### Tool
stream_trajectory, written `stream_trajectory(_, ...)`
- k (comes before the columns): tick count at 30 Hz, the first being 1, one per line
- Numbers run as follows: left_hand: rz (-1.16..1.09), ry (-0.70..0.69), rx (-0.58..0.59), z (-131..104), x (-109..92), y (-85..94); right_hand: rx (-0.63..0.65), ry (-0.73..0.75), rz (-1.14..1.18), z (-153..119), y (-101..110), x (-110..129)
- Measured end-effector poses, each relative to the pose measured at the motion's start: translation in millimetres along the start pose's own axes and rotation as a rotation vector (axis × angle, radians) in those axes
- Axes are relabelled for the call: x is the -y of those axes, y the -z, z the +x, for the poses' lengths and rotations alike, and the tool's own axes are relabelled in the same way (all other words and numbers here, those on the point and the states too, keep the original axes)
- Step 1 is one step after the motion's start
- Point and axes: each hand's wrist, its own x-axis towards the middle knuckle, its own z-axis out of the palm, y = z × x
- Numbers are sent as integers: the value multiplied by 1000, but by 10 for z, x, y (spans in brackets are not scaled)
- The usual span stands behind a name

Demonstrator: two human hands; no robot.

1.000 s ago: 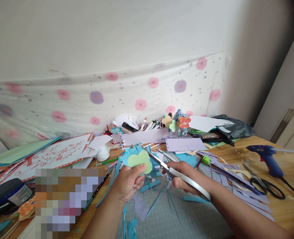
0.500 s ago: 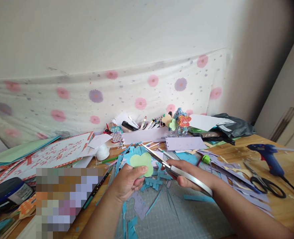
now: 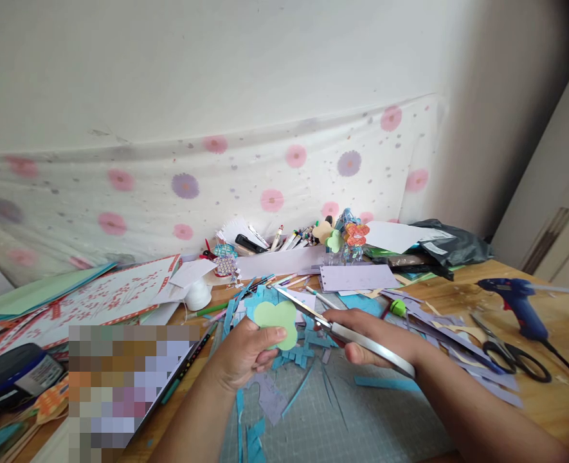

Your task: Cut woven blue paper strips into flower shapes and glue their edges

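Between the thumb and fingers of my left hand (image 3: 249,352) is a light green paper flower (image 3: 275,316) with rounded petals. My right hand (image 3: 368,335) grips a pair of scissors (image 3: 341,330) with pale grey handles. The blades point up and to the left, just right of the flower and apart from it; part of the handle is hidden by my fingers. Under both hands lie blue paper scraps (image 3: 294,354) and a purple scrap (image 3: 269,399) on a grey cutting mat (image 3: 313,424).
A blue glue gun (image 3: 520,305) and black-handled scissors (image 3: 510,354) lie at the right, beside purple paper strips (image 3: 451,341). A dark jar (image 3: 17,376) stands at the left. Pens (image 3: 284,239) and a white thread spool (image 3: 198,294) are at the back.
The green flower has turned slightly and shifted a little down in my left hand. My right hand and its scissors have moved very slightly to the right.
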Motion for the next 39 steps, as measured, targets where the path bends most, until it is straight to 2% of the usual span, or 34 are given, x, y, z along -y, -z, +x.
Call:
stream_trajectory(9, 7, 2, -10, 3, -3, 19, 2, -25, 0, -19, 4, 33)
stream_trajectory(23, 52, 17, 18, -6, -35, 55, 10, -69, 123, -21, 43, 43)
stream_trajectory(31, 19, 13, 15, 3, -40, 84, 67, -282, 303, -37, 41, 79)
stream_trajectory(36, 25, -6, 31, 7, -33, 79, 6, -59, 143, -13, 43, 54)
stream_trajectory(39, 39, 5, 34, 10, -25, 83, 51, -2, 174, -37, 75, 32)
